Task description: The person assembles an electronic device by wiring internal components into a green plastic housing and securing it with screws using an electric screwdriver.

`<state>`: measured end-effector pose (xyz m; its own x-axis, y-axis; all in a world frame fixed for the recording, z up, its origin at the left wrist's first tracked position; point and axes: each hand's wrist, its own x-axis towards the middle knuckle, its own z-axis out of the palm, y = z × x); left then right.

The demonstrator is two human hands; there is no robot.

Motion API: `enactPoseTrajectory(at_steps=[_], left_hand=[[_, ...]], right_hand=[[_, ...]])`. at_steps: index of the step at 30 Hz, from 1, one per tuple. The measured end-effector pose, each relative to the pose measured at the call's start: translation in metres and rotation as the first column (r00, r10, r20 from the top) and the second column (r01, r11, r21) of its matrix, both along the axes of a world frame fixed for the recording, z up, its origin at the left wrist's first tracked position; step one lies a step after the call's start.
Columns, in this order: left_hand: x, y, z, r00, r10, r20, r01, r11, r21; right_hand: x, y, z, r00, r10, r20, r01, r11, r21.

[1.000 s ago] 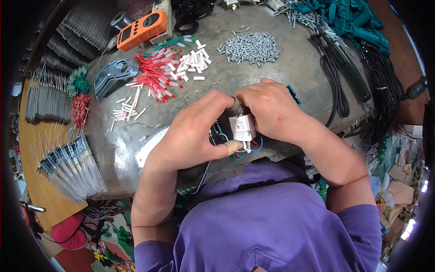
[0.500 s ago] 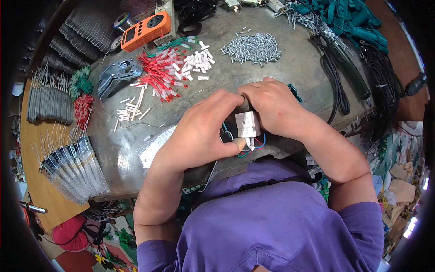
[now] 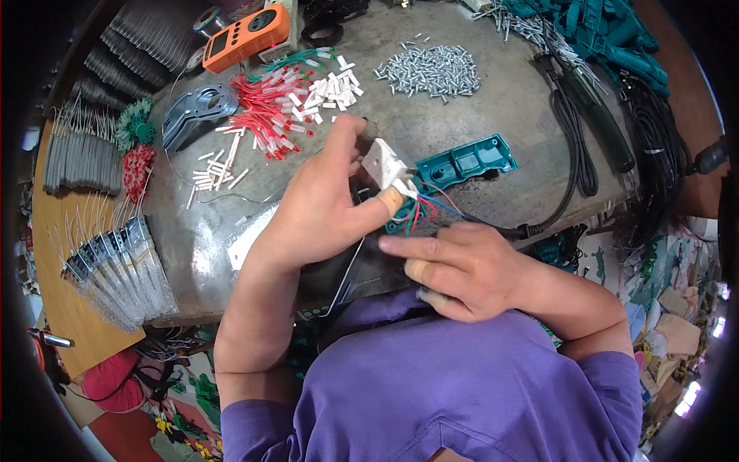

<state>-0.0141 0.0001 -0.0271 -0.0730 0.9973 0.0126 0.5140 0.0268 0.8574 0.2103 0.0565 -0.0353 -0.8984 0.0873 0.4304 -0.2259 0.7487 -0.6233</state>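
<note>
Standing across the bench. The person's left hand (image 3: 327,192) is closed round a white block (image 3: 382,163), thumb at its lower end, fingers behind it; how each finger bears on it is partly hidden. The block is tilted, held above the near part of the grey worktop (image 3: 331,158). A pale cover sits on that thumb.

Thin wires (image 3: 416,219) in red, green and blue spread from below the block. Right hand (image 3: 469,269) is close to the person's body, just below the wires: index finger stretched out to the left, the other fingers bent under. Slightly blurred; cannot tell whether its fingertips pinch anything.

A teal half-shell (image 3: 466,160) lies just beyond the wires, hollow side up. A second teal piece (image 3: 394,225) shows partly beneath the wires. From the right, a black cable (image 3: 531,229) runs in toward them.

Farther off: heap of silver screws (image 3: 427,71), scatter of small white pieces (image 3: 331,91), bunch of red-wired parts (image 3: 265,115). A metal bracket (image 3: 196,112) rests left of these, with an orange device (image 3: 245,38) behind. On the right, a dark green tool (image 3: 599,123); past it, piled teal casings (image 3: 593,35).
</note>
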Motion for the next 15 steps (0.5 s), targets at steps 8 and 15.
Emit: enactPoseTrajectory(at_steps=[8, 15], left_hand=[[-0.002, -0.002, -0.003, 0.968, 0.008, 0.251, -0.007, 1.0, -0.006], [-0.002, -0.004, 0.003, 0.969, -0.021, 0.246, 0.015, 1.0, 0.027]], right_hand=[[-0.006, 0.001, -0.011, 0.974, -0.226, 0.0, 0.216, 0.932, 0.291], [-0.011, 0.005, -0.015, 0.972, -0.234, -0.02, 0.223, 0.893, 0.391]])
